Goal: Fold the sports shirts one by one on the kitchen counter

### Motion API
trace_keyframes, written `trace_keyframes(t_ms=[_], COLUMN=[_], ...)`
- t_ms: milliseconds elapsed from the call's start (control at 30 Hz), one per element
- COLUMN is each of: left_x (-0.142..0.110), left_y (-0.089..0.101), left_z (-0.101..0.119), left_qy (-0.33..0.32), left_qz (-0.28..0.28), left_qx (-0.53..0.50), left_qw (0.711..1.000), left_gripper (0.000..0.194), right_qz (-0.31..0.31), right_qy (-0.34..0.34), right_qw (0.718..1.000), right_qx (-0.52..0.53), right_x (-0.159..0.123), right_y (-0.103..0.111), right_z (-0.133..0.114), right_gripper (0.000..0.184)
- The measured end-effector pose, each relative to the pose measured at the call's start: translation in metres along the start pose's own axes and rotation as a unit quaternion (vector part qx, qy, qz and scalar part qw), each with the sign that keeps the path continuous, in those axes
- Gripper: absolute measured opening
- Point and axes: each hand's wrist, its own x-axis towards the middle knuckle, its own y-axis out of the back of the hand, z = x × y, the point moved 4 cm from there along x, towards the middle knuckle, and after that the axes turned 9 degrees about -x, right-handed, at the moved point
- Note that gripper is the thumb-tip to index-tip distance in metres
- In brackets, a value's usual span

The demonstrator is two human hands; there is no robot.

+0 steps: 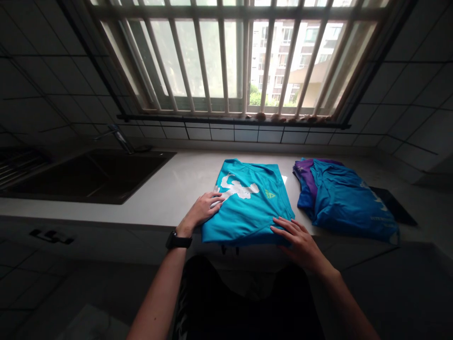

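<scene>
A bright blue T-shirt with a white figure print and a small yellow-green logo lies folded on the white countertop, its near edge at the counter's front. My left hand rests on its left side, fingers stretched over the fabric by the white print. On the near right corner lies my right hand, its fingers extended flat and the thumb partly hidden. Neither hand grips the cloth. A black watch is on my left wrist.
More clothes in blue and purple are piled to the right, by a dark flat item. A dark sink with a faucet is at left. Behind stands a barred window, with small roundish objects on its sill.
</scene>
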Motion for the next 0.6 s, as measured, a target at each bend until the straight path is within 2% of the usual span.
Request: trace_keyframes(t_ms=[100,167,333,400,467,500,600], left_x=[0.000,0.002,0.001,-0.010,-0.030,-0.042,-0.077], left_y=[-0.002,-0.003,0.000,0.007,0.013,0.014,0.007], left_z=[-0.003,-0.006,-0.006,-0.002,0.004,0.007,0.015], left_qy=[-0.012,-0.025,-0.072,-0.096,-0.117,-0.128,-0.174], left_qz=[0.000,0.005,0.050,0.096,0.123,0.115,0.006], left_qx=[0.006,0.008,-0.015,-0.054,-0.109,-0.133,-0.127], left_qw=[1.000,1.000,0.996,0.989,0.979,0.976,0.976], left_gripper=[0.040,0.039,0.032,0.029,0.035,0.040,0.057], right_qz=[0.014,0.049,0.129,0.145,0.155,0.163,0.194], right_qy=[-0.013,-0.025,-0.041,-0.038,-0.028,-0.021,-0.030], right_qw=[0.996,0.989,0.973,0.974,0.978,0.981,0.981], right_qx=[-0.082,-0.135,-0.186,-0.171,-0.133,-0.104,-0.004], right_x=[-0.011,-0.013,-0.008,-0.007,-0.007,-0.006,-0.005], right_y=[-0.015,-0.021,-0.026,-0.023,-0.018,-0.015,-0.004], right_z=[-0.004,-0.006,-0.012,-0.012,-0.011,-0.009,0.001], right_gripper=[0.074,0.078,0.061,0.056,0.051,0.048,0.035])
